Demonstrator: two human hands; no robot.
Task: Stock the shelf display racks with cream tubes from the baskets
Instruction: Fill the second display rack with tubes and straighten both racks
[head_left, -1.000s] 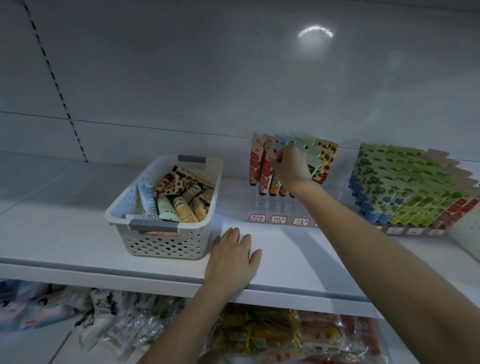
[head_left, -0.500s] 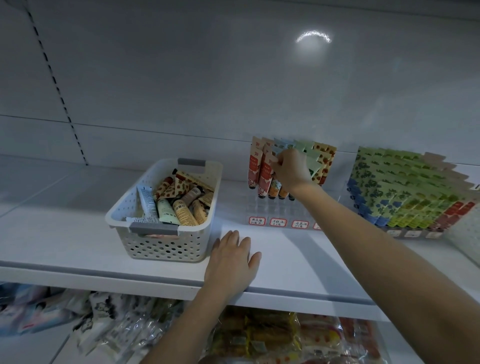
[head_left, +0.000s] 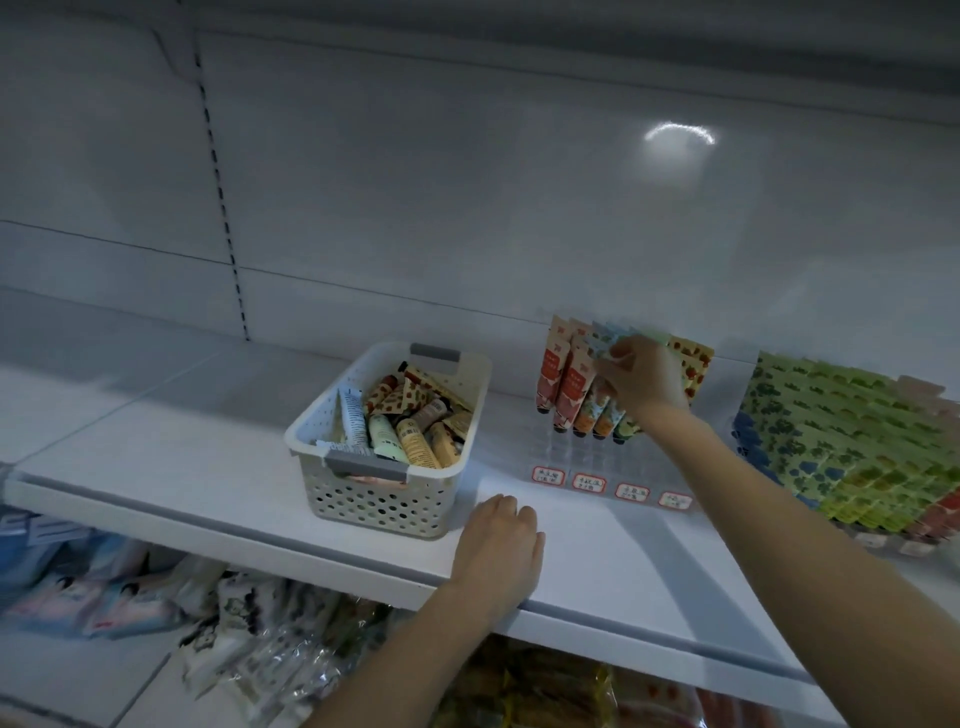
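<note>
White shelf (head_left: 156, 447) with a plain back panel, dim light. Landmark: the perforated basket (head_left: 379, 504), still well filled with cream tubes (head_left: 410, 436).

Change: the right hand (head_left: 647, 376) has stayed at the clear display rack (head_left: 597, 457) right of the basket, but over the last second its fingers have moved from the middle of the row to its upper left. They now pinch the flat top of a pale blue tube (head_left: 602, 345), which stands among the tubes already racked. The left hand (head_left: 498, 545) has not moved: fingers straight, holding nothing, palm down on the shelf's front edge, just right of the basket's near corner.

Reading: this tube is being seated or straightened, so one placement is nearly done. The rack's front rows look unfilled, and much stock remains in the basket.

Not resolved:
- The right hand and forearm cover the rack's middle tubes.
- Whether the pale blue tube's cap sits in a slot: hidden.
- Price labels (head_left: 589, 482) below the rack: unreadable.
- A second rack (head_left: 841, 441), far right of the basket, is cut off by the frame.
- Packets (head_left: 249, 623) below the basket are blurred.
</note>
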